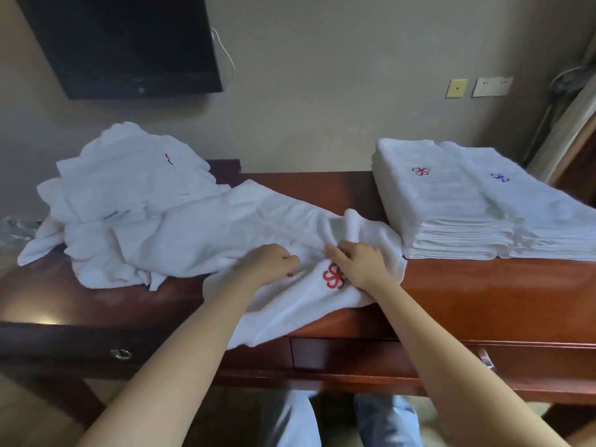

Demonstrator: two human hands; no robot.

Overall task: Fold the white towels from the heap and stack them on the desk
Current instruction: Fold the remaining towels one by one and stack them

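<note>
Both my hands are curled into the same white towel (245,227): my left hand (274,262) has its fingers tucked under and bunches the cloth beneath the knuckles, and my right hand (358,264), just beside it at three o'clock, pinches a raised fold with bent fingers. The red flower emblem (333,276) stitched on the towel shows between my two wrists. This towel lies crumpled across the front of the desk (483,295), one end draped over the near edge toward six o'clock, the other running up toward ten o'clock, where it meets the heap (129,185) of loose white towels. From my hands, at two o'clock, a folded stack (451,214) with a red emblem on top sits on the desk, and touching its far side is a second folded stack (545,214) marked with a blue emblem. A dark television (122,43) hangs on the wall at eleven o'clock, and two wall plates (491,87) sit at one o'clock. A ring handle (121,353) shows on the drawer front at eight o'clock.
</note>
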